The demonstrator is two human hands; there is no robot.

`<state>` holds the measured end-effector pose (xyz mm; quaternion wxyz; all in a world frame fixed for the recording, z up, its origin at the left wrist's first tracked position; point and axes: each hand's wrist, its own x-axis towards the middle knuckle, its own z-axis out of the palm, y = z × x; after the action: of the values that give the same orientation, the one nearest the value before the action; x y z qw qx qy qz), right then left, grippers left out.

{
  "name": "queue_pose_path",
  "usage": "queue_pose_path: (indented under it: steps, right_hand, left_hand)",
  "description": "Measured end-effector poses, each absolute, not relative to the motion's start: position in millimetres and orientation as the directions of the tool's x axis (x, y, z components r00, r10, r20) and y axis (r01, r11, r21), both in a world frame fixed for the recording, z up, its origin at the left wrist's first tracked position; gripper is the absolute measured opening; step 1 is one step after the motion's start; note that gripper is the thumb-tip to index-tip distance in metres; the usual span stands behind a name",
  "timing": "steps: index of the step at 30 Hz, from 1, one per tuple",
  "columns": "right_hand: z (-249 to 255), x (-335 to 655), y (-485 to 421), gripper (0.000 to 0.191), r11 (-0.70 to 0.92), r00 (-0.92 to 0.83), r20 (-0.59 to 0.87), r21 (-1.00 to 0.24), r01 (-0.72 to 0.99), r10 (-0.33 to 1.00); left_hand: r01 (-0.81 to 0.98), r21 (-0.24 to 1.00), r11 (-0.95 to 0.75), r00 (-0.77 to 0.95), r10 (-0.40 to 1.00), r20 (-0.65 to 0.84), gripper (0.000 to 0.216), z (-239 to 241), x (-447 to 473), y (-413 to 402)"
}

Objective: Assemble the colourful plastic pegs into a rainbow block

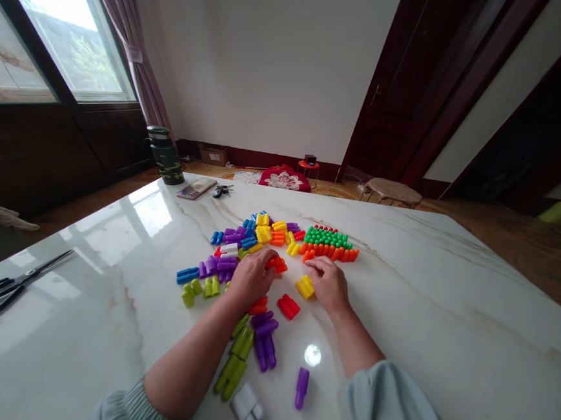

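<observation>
Bullet-shaped plastic building blocks in many colours lie over the table in front of me. My left hand (252, 276) is closed on an orange block (280, 264) at the edge of the mixed pile. My right hand (329, 284) has its thumb and fingertips together at another orange block (308, 256). That one is close to the front of a neat group with orange blocks (333, 252) in front and green blocks (327, 237) behind. Below the right fingers lies a yellow block (305, 287). A red block (288, 307) rests between my forearms.
Purple blocks (265, 341), olive-green blocks (235, 364), white blocks (247, 407) and a lone purple block (301, 388) lie nearer me. Large scissors (15, 286) are at the left. A camouflage bottle (167, 156), a phone (197, 188) and keys (222, 191) stand or lie at the far left.
</observation>
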<state>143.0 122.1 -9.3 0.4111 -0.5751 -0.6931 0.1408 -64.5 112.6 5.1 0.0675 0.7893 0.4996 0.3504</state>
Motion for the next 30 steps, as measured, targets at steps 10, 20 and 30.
queue_pose_path:
  steps: [10,20,30]
  right_hand:
    - [-7.7,143.4,121.9,0.043,0.307,-0.032,0.425,-0.599,0.739,0.905]
    - [-1.2,136.1,115.9,0.022,0.390,-0.030,0.481,-0.670,0.631,0.876]
    - [7.0,120.4,102.7,0.020,0.585,-0.207,0.559,-0.676,0.448,0.803]
  left_hand:
    - [0.742,0.455,-0.493,0.256,0.835,0.487,0.024,5.6,-64.7,112.4]
    - [0.676,0.502,-0.539,0.262,0.813,0.519,0.023,3.0,-64.5,112.7]
    - [0.539,0.551,-0.637,0.270,0.750,0.604,0.013,13.4,-58.8,105.5]
